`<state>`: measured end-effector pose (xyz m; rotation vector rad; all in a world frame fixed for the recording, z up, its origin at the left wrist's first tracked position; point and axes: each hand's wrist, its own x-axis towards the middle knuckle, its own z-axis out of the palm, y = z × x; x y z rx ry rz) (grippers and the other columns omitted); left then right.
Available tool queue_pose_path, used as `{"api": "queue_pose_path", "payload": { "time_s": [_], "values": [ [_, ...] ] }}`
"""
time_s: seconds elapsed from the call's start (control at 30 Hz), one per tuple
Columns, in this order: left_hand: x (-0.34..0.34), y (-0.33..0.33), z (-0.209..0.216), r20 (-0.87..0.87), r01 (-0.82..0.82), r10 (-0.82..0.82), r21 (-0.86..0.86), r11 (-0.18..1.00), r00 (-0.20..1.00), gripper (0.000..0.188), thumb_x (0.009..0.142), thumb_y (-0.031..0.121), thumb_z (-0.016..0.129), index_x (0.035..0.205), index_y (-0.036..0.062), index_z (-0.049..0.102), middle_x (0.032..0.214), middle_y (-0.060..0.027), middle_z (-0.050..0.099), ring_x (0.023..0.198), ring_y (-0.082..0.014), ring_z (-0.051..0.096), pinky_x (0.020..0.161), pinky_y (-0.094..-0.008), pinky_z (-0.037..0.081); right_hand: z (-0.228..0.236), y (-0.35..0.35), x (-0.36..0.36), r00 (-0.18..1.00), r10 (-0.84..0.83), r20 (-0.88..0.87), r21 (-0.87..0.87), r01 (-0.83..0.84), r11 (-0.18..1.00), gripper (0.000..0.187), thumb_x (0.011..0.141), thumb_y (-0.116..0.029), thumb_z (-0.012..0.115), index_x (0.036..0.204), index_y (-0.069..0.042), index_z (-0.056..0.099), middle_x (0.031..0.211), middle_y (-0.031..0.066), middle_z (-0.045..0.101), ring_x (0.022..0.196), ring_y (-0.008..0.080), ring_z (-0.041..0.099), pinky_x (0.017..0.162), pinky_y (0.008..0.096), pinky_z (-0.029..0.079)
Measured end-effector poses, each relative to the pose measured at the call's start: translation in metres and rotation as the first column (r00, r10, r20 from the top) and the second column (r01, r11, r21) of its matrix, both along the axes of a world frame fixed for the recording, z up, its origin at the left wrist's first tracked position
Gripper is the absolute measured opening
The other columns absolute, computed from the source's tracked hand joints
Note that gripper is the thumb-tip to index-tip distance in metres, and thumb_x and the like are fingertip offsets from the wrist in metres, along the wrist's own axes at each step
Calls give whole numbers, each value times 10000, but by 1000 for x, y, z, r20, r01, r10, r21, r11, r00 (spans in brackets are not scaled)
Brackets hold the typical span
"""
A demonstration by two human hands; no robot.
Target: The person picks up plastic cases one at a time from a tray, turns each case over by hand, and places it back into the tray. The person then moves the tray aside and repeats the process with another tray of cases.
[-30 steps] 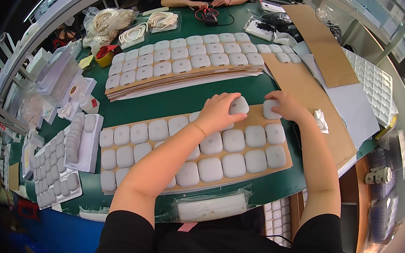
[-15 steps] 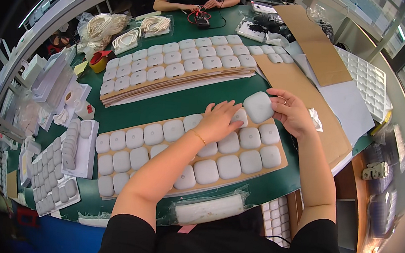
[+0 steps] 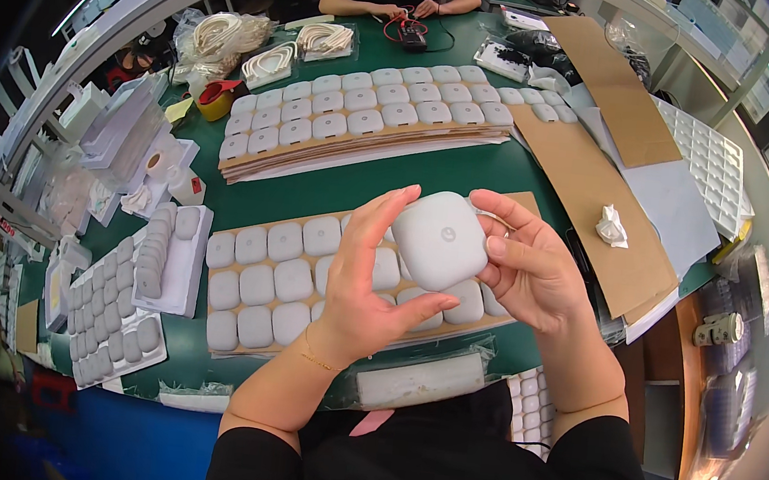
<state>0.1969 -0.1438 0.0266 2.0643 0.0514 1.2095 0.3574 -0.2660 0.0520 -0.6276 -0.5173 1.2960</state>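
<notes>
A light grey rounded-square plastic case [image 3: 442,240] is held up in front of me, its small round mark facing me. My right hand [image 3: 536,267] grips its right edge between thumb and fingers. On the other side, my left hand [image 3: 363,280] is open, fingers stretched up and thumb apart, close along the case's left edge; whether it touches cannot be told. Below both hands, rows of similar cases [image 3: 292,279] lie on a brown cardboard sheet [image 3: 527,201], partly hidden by my hands and forearms.
Farther back, more cases [image 3: 364,123] lie on stacked cardboard. White trays [image 3: 187,287] of cases stand at the left. A crumpled tissue [image 3: 612,226] rests on cardboard [image 3: 550,178] at the right. Across the table, a person's hands are by a black meter [image 3: 413,35] with red leads.
My right hand has brought the case left and nearer to me. My left hand has lifted off the row of cases and turned upright beside it. The view has shifted slightly.
</notes>
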Motion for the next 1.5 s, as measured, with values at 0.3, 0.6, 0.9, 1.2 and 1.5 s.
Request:
{"api": "queue_pose_path", "payload": {
  "time_s": [0.3,0.6,0.9,1.2,1.5],
  "values": [
    [-21,2,-5,70,118,-113,-66,991,991,914,648,91,792,1392,11,267,1324,-203,432,1191,-270,455,995,-398,353,27,-10,-38,953,-82,293,94,56,994,581,836,32,589,1354,-20,333,1189,174,552,1066,211,569,892,342,496],
    [-15,-1,-8,151,-52,33,122,991,988,968,583,52,832,1376,12,277,1244,-202,486,1095,-311,508,896,-385,443,22,-14,-54,587,-323,743,323,109,940,680,817,84,582,1390,-20,232,1155,193,573,1092,247,569,903,353,496],
    [-26,1,-2,231,259,-233,-88,962,945,1113,603,32,785,1450,23,63,1236,-188,465,1103,-274,478,952,-397,367,9,-15,-45,603,-386,699,357,173,918,639,828,90,561,1376,-15,249,1102,179,607,1029,227,596,861,337,513],
    [-25,-3,8,128,213,-215,31,977,968,1166,608,83,792,1460,77,-2,1324,-212,385,1197,-299,440,988,-404,345,2,2,-45,994,61,-95,-28,-64,998,484,869,-22,571,1306,-58,367,1122,140,576,986,223,612,808,329,559],
    [-28,-1,1,113,98,-95,-20,995,989,1076,629,95,791,1449,59,96,1309,-196,393,1146,-265,456,973,-393,350,-7,5,-48,986,118,-119,-38,-123,992,443,892,-59,555,1298,-53,376,1128,141,573,951,230,631,781,318,566]
  ]
}}
